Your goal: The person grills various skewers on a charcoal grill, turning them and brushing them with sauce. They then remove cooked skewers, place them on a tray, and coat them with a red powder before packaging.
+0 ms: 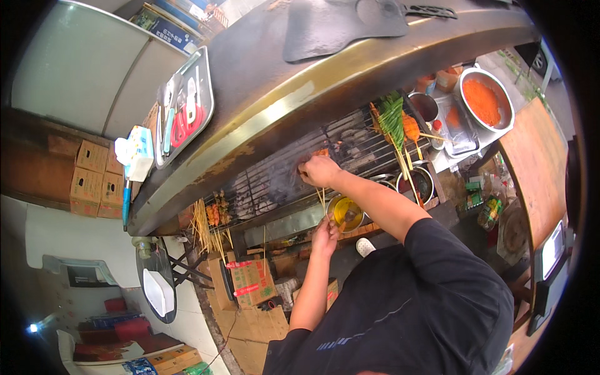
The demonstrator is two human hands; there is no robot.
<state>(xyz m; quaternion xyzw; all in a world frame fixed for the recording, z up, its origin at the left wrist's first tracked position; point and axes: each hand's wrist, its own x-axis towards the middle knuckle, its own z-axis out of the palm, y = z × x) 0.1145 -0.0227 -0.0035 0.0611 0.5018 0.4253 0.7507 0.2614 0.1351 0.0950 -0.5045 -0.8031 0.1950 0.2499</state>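
My left hand (326,234) grips the lower ends of thin bamboo skewers (322,199), which slant up toward the charcoal grill (253,194). Over the grate, my right hand (320,171) is held with its fingers drawn together; whether anything is between them is hidden. A piece of orange-coloured food (321,153) shows just beyond its knuckles. Smoke rises to the left of that hand. Close beside my left hand stands a metal pot of yellow oil (347,211) with a brush-like tool in it.
Green vegetable skewers (392,119) and an orange skewered piece (411,127) lie at the grill's right end. Meat skewers (218,211) lie at its left end. A bowl of red powder (482,101), a pot of dark sauce (417,183) and a scissors tray (187,112) stand around.
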